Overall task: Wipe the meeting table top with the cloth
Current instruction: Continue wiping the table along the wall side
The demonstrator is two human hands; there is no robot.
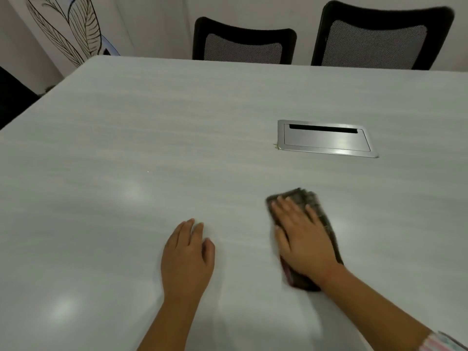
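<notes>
Now you're pressing flat right hand [304, 236] on cloth [307, 198] beneath, wiping surface [152, 135]; left hand [187, 257], fingers relaxed, bracing alongside.

My one wide camera sits on my head, looking forward and down across the counter [126, 153], close above my left hand [187, 259] and right hand [304, 239], with the chairs [243, 46] at the far edge.
</notes>
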